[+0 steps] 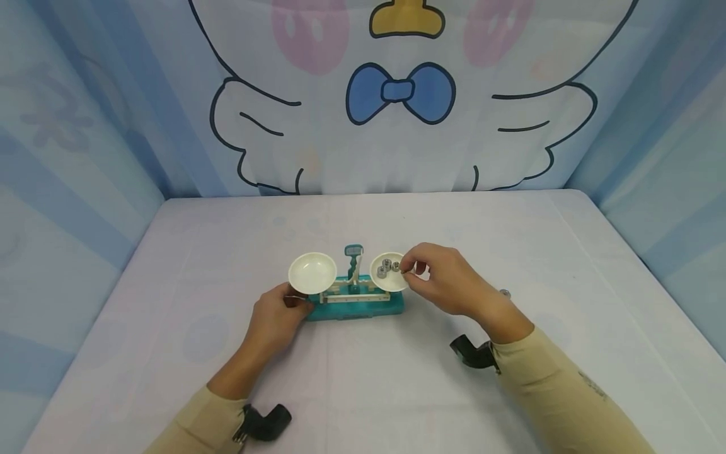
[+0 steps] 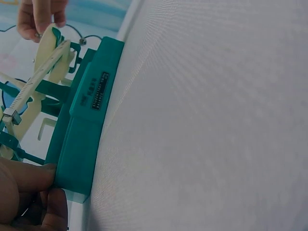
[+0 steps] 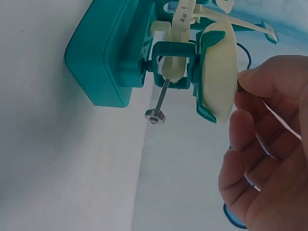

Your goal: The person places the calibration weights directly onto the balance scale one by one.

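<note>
A small teal balance scale (image 1: 357,309) stands mid-table with two cream pans. Its left pan (image 1: 312,273) holds nothing. In the right pan (image 1: 394,282) lie several small metal weights (image 1: 382,272). My left hand (image 1: 278,318) grips the left end of the base, thumb on its upper edge in the left wrist view. My right hand (image 1: 439,277) is at the right pan's rim; its thumb and index finger pinch a tiny metal weight (image 3: 239,86), mostly hidden by the fingertips. A metal adjusting nut (image 3: 155,116) sticks out below that pan's holder.
Another small metal piece (image 1: 505,293) shows on the table just behind my right wrist. The table (image 1: 363,391) has a pale cloth. Printed curtains (image 1: 397,151) stand along the back and both sides. A black wrist camera mount (image 1: 473,353) juts from the right sleeve.
</note>
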### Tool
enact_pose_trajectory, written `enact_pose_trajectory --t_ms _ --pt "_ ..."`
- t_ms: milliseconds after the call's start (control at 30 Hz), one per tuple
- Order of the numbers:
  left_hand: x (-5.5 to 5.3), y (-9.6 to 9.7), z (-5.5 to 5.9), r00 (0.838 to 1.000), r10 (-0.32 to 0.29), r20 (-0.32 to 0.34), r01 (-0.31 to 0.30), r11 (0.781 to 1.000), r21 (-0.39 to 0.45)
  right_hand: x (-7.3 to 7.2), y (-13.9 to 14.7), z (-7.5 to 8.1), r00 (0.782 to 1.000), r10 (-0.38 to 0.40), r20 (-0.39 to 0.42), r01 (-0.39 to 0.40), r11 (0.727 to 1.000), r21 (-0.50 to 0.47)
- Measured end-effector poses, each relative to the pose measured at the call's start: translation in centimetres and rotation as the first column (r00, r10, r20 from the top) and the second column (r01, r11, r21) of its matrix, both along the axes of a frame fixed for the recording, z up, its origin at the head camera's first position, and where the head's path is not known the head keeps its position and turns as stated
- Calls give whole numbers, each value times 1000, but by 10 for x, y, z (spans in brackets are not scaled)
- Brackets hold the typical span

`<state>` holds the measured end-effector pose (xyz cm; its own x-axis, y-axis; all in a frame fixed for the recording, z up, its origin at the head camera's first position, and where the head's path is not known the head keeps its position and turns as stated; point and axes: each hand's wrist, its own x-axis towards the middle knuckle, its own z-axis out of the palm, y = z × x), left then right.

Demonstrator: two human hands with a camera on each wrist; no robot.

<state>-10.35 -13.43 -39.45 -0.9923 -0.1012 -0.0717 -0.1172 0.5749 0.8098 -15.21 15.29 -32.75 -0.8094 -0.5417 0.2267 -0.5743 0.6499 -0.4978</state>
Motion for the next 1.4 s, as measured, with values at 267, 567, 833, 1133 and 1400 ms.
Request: enact_pose_trajectory --t_ms 267,567,833,1133,1400 --pt "0 1 0 1000 -1 1 1 1000 -5 -3 -7 -1 1000 3 -11 -3 1000 -13" --pt "1 1 1 1000 -2 5 2 1000 4 -4 -12 -3 999 21 -31 -23 999 -49" --pt "1 1 0 1000 4 0 -4 1000 -7 -4 -16 -4 999 -22 32 24 999 -46" --pt "1 2 1 1000 9 8 -9 1000 1 -6 -15 -7 999 -32 38 33 998 -46" --pt "1 1 2 1000 9 7 -9 1000 0 -2 -7 -4 999 -39 9 40 998 -41"
